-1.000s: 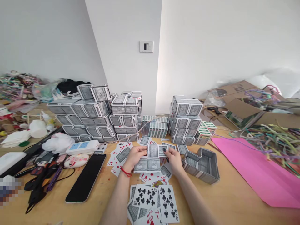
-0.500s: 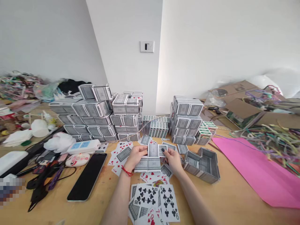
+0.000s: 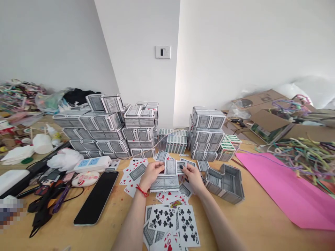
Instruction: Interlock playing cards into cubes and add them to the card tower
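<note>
Both hands are closed at a small piece made of folded playing cards [image 3: 164, 183], grey patterned backs outward. My left hand [image 3: 152, 175], with a red string bracelet at its wrist, grips the piece's left side. Between the hands a card [image 3: 170, 167] stands up from it. My right hand [image 3: 193, 177] pinches another playing card [image 3: 180, 167] between thumb and fingers on the right side. Loose cards lie beneath and around, among them a nine of clubs [image 3: 187, 225] and a ten of clubs [image 3: 162, 217] nearer me. Right of my right hand sits an open-topped card box [image 3: 230, 186].
Stacks of card-built blocks stand at back left [image 3: 101, 122] and back right [image 3: 209, 120], with packs of cards [image 3: 176, 143] between. A phone [image 3: 96, 198], a power strip [image 3: 92, 164] and tools lie left. Pink paper [image 3: 280, 191], cardboard boxes [image 3: 272, 122] and coloured strands [image 3: 303, 160] are right.
The whole view has shifted very slightly. Both hands keep nearly the same pose on the cards.
</note>
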`<state>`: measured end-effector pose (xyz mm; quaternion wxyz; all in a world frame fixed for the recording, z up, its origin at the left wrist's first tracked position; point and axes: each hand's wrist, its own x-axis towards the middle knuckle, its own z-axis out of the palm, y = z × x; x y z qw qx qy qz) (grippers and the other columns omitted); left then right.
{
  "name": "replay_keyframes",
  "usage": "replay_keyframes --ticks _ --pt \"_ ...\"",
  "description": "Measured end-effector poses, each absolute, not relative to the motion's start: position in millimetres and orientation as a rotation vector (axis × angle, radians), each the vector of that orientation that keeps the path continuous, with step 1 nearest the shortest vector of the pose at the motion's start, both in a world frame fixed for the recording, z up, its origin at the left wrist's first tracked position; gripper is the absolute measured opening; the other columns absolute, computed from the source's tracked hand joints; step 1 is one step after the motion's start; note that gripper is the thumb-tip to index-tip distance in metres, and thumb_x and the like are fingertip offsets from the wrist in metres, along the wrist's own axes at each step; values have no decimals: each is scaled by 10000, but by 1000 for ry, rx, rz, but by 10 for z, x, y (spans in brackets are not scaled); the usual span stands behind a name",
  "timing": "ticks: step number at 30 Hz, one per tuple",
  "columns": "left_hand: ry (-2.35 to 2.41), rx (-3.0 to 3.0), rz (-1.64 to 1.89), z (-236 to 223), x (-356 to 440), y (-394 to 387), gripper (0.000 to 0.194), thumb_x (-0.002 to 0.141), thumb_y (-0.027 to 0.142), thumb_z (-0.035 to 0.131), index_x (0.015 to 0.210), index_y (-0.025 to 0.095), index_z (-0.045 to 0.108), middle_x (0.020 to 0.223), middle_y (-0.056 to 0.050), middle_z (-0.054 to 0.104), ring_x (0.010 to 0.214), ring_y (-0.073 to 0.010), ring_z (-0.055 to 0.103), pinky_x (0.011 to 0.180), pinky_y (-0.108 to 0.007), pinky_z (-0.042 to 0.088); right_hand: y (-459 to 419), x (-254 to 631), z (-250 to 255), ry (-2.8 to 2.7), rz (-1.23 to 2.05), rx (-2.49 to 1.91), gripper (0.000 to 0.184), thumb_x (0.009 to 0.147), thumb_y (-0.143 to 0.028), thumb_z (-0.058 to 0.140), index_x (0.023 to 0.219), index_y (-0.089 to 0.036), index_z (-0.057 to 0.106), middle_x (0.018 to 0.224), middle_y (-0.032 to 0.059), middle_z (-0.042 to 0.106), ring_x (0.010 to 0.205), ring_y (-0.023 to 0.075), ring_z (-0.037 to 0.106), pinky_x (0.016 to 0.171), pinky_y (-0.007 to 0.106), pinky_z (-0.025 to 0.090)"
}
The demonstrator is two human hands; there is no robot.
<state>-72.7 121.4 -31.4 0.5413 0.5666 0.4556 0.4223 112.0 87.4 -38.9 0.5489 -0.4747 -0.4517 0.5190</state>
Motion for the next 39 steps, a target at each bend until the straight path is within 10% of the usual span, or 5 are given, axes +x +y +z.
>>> replay_keyframes --ticks 39 --pt "1072 1368 965 -277 -766 1167 262 686 313 597 853 135 692 838 -68 705 781 -205 634 706 -285 467 893 1190 -421 -990 1310 -1189 407 547 -547 645 494 -180 480 390 -35 458 368 62 271 399 221 182"
